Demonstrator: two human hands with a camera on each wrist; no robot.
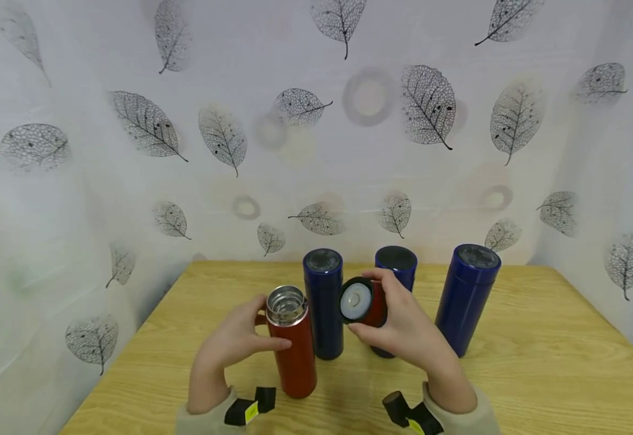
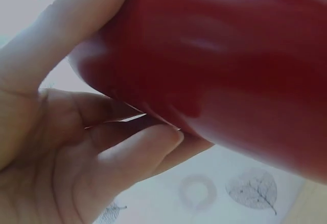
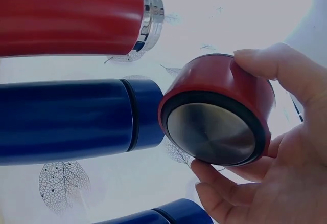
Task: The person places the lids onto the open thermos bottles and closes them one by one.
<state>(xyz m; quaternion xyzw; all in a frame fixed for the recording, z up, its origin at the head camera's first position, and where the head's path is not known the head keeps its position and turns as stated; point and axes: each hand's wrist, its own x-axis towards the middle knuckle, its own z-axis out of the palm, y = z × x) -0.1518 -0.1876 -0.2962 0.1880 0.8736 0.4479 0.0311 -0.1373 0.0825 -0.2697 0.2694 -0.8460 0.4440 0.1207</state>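
Note:
My left hand [image 1: 243, 332] grips a red thermos [image 1: 295, 359] near its top, thumb in front and fingers behind. The thermos stands upright on the table, its bare steel mouth uncovered; the left wrist view shows its glossy red side [image 2: 219, 70]. To the right, my right hand [image 1: 403, 320] holds the red lid [image 3: 222, 78] between thumb and fingers, in the air. In the head view the lid's pale inner side faces left; the right wrist view shows its round metal top [image 3: 212, 132]. A dark blue thermos [image 1: 324, 314] stands between the hands.
Another blue thermos [image 1: 395, 258] stands behind my right hand, partly hidden by it. Farther right is a third blue thermos [image 1: 469, 299]. All stand on a wooden table [image 1: 555, 350], backed by a leaf-patterned curtain [image 1: 316, 157].

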